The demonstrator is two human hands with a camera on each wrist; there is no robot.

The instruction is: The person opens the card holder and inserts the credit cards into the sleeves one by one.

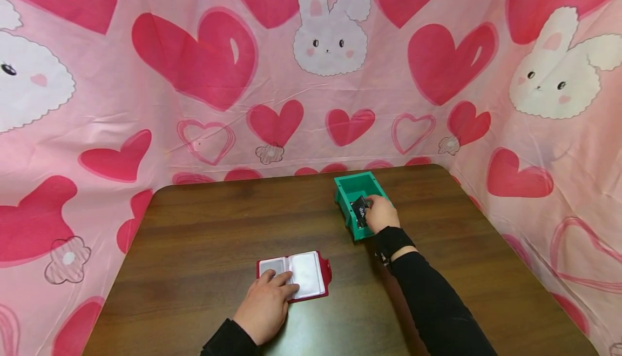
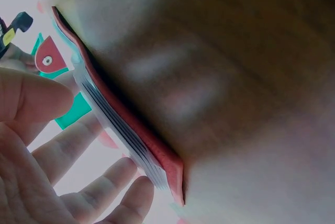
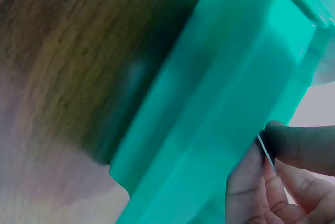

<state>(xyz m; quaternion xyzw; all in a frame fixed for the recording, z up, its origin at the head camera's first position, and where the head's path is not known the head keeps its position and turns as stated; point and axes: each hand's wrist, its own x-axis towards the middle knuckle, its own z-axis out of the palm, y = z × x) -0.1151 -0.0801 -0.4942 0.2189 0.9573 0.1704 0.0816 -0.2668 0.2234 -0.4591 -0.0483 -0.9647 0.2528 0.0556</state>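
Note:
On the table lies an open card holder (image 1: pixel 307 274) with a red cover, a snap tab at its right and pale plastic sleeves inside. My left hand (image 1: pixel 264 303) rests on its left page with the fingers spread and fairly straight. In the left wrist view the stacked sleeves (image 2: pixel 123 135) show edge-on beside the fingertips. Farther off on the right, my right hand (image 1: pixel 382 214) reaches into a green bin (image 1: pixel 362 234) and pinches a black card (image 1: pixel 360 206) with light lettering. The card's thin edge (image 3: pixel 267 153) shows between thumb and fingers in the right wrist view.
The brown wooden table (image 1: pixel 214 226) has rounded far corners. Behind it and along both sides hangs a pink cloth (image 1: pixel 272 86) printed with hearts and rabbits. The green bin stands near the table's far edge, right of the middle.

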